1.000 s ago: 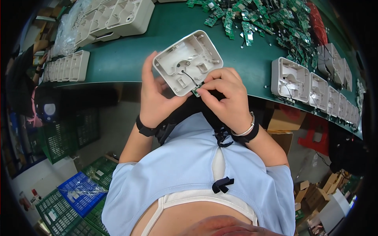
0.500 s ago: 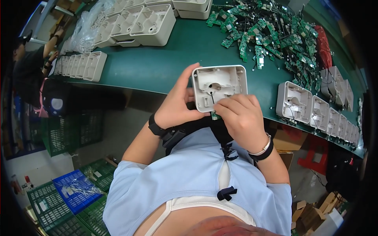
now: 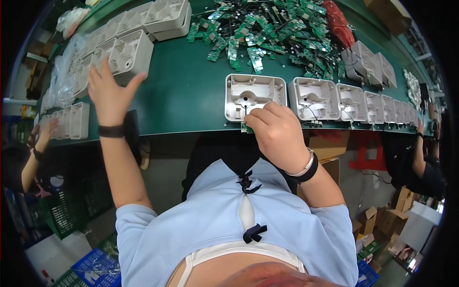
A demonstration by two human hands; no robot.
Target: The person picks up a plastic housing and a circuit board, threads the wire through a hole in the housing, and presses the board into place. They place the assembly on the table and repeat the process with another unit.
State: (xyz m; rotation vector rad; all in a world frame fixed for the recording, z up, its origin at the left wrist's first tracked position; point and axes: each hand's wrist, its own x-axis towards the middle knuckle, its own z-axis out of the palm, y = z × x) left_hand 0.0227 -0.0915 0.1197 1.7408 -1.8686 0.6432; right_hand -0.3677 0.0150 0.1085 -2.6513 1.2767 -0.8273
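Note:
A white plastic housing (image 3: 278,90) sits open side up at the table's front edge, left of a row of similar housings. My right hand (image 3: 279,136) has its fingers closed on the housing's near wall. Beside those fingertips a short black wire (image 3: 245,111) runs from inside the housing over the wall to a small green circuit board (image 3: 245,128), partly hidden by the hand. My left hand (image 3: 112,91) is raised at the left with fingers spread, holding nothing, just in front of stacked white housings (image 3: 138,55).
A heap of green circuit boards with wires (image 3: 267,28) covers the table's far middle. The row of housings (image 3: 315,95) extends right. A red bag (image 3: 339,24) lies behind. Co-workers' hands (image 3: 48,128) show at both sides. Crates (image 3: 95,268) and cardboard boxes (image 3: 368,220) stand below.
The housing came down from between both hands onto the table, beside the row. My left hand let go and reached left toward the stack. My right hand stayed on the near wall.

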